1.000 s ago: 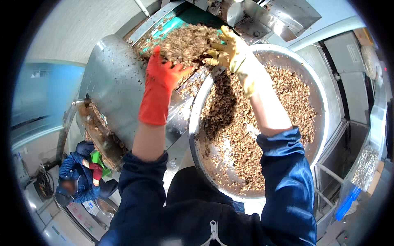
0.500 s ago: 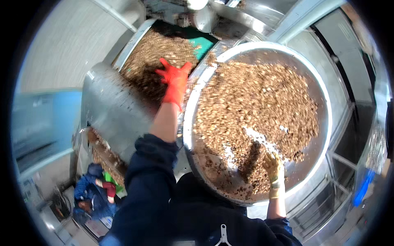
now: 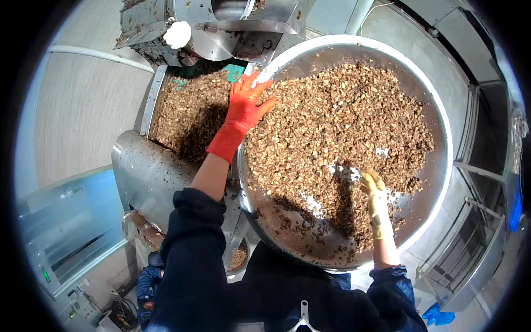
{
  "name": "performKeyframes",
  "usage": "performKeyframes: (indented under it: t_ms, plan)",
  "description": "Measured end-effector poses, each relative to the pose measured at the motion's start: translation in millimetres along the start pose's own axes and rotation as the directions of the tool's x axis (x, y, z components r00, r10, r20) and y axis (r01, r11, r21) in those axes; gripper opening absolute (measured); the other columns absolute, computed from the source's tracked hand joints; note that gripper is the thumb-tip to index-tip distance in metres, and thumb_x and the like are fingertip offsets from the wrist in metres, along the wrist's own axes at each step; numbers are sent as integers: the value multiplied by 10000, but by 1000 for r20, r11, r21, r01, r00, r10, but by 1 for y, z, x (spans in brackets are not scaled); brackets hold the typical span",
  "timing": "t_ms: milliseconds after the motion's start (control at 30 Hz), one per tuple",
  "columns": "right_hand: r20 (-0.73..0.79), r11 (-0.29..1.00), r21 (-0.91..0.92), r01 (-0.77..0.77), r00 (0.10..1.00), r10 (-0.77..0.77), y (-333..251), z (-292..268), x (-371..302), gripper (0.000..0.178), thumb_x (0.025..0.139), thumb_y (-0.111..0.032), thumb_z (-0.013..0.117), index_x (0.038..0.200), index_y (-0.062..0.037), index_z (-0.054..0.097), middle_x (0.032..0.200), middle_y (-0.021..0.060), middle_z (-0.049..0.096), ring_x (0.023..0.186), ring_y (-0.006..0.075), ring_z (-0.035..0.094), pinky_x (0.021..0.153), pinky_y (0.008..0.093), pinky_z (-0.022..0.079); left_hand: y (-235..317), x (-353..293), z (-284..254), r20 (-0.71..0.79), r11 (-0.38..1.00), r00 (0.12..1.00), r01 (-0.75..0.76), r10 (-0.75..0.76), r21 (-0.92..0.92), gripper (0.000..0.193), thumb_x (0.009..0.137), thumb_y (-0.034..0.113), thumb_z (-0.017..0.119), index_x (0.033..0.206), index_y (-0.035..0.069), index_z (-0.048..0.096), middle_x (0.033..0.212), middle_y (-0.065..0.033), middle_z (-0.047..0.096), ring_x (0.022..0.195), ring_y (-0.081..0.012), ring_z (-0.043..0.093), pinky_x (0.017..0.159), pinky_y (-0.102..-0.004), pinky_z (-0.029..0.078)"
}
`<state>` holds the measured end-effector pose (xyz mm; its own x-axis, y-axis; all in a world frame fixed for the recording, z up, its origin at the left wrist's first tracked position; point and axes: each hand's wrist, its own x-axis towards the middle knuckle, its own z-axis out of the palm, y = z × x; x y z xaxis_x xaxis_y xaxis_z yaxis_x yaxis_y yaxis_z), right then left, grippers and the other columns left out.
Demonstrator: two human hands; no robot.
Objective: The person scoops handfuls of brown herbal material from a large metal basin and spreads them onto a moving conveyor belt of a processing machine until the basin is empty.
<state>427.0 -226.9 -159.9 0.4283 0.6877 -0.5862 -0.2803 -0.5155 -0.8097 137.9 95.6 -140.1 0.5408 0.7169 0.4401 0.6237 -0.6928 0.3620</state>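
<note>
We look down on a wide, round metal basin [image 3: 434,180] holding a spread of brown chopped pieces [image 3: 343,122]. Our red-gloved left hand [image 3: 249,105] is open, fingers spread, at the basin's left rim. Our yellow-gloved right hand [image 3: 376,196] is loosely open over the basin's lower right part; we cannot tell whether it touches them. Left of the basin, a metal-sided trough [image 3: 154,102] carries similar brown bits [image 3: 180,113].

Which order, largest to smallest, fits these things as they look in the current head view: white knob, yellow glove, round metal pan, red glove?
1. Round metal pan
2. Red glove
3. Yellow glove
4. White knob

These are apparent sizes only.
</note>
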Motion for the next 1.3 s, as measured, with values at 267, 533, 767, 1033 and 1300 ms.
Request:
performKeyframes:
  t_ms: [267,533,767,1033,1300]
  plan:
    - [114,993,-110,43,993,-30,3,36,63,415,925,-287,588,1265,-52,544,1232,141,599,1117,215,582,980,350,461,-47,-36,-79,194,655,848,216,-494,724,356,848,258,608,1166,96,599,1281,-217,514,1232,-332,466,1007,-379,390]
    - [185,979,-73,191,967,-175,-72,103,146,490,948,-368,529,1337,-73,483,1339,114,529,1252,242,478,1092,393,324,105,-177,-40,743,-326,143,833,-654,-447,726,895,547,518,1460,171,260,1491,-95,298,1360,-296,288,1082,-482,260]
    - [415,924,-357,138,910,24,-60,161,177,722,908,-559,461,1447,-96,327,1530,108,255,1425,250,186,1151,394,127,146,-183,32,825,-821,71,-176,-560,-542,826,795,720,466,1465,292,242,1536,-3,205,1393,-308,209,1043,-673,145]
    - [196,923,-341,-177,947,254,-63,199,138,816,847,-654,469,1478,-172,278,1546,112,209,1400,331,202,1111,528,170,123,-166,39,721,-800,378,-431,-581,-419,529,946,448,297,1388,185,421,1438,-53,421,1340,-322,356,1057,-634,234]
    - [801,986,40,164,584,-129,-148,251,43,489,989,-343,383,1424,-118,363,1460,83,386,1310,176,383,1139,331,252,101,-112,-62,634,-823,563,-519,-531,-228,508,942,433,375,1376,176,434,1452,-69,397,1337,-336,354,1052,-664,235]
